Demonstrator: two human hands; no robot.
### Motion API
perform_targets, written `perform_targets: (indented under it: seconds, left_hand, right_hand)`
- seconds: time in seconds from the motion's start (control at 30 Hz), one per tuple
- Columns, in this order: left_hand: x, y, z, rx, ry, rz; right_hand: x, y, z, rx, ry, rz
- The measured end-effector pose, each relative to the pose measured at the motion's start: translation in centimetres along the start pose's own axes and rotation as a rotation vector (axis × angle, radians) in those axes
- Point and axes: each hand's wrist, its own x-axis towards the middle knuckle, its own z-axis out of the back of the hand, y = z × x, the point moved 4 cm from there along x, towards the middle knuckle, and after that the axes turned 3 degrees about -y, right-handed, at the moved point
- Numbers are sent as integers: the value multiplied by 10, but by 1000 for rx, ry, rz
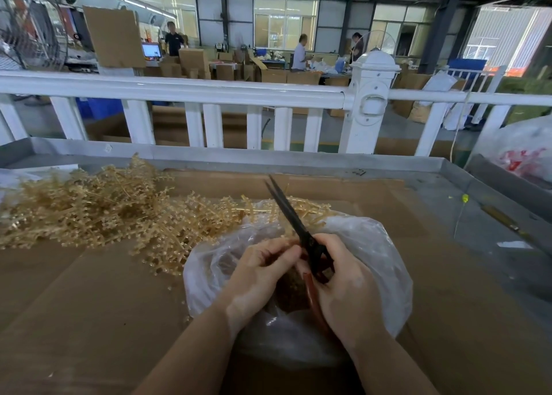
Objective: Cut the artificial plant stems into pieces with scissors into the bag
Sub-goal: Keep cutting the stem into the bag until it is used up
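The scissors are gripped in the right hand, blades nearly closed, over the bag near the cardboard's front edge. The left hand is curled; a held stem cannot be told. The stems are heaped at the back left; a fresh one seems needed next.

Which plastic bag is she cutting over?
The clear bag under both hands, nearest the camera; the other bag, with red print, sits far right, untouched.
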Motion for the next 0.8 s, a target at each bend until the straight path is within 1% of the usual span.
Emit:
perform_targets:
  seconds: [0.1, 0.17, 0.2, 0.27, 0.33, 0.37, 0.4, 0.47, 0.53, 0.67, 0.73, 0.8]
  left_hand:
    - [-6, -2, -5, -29, 101, 71]
    - [-9, -5, -6, -68, 119, 85]
    - [-8, -4, -6, -104, 89, 92]
    - [-6, -1, -3, -148, -41, 108]
    - [-1, 1, 2, -62, -153, 29]
    - [1, 3, 4, -28, -175, -5]
    - [3, 6, 5, -43, -188, -20]
    - [5, 13, 10, -162, -193, -1]
    - [8, 19, 14, -224, -184, 20]
    - [13, 25, 15, -264, -210, 48]
    - [13, 22, 15, -227, -231, 37]
    - [12, 21, 13, -223, -219, 44]
  right_hand:
    - [0, -3, 2, 32, -14, -20]
    - [0, -2, 2, 8, -20, -7]
    - [0, -2, 2, 8, -28, -6]
    - [1, 0, 4, 57, -49, -16]
    - [2, 2, 5, 109, -65, -20]
    - [1, 2, 5, 122, -68, -10]
    - [1, 3, 5, 145, -60, -4]
    - [1, -1, 3, 222, -26, -27]
    - [0, -5, 2, 275, -4, -62]
    - [0, -10, 2, 310, -22, -132]
    - [0, -12, 3, 301, -38, -152]
    - [0, -13, 3, 298, -38, -169]
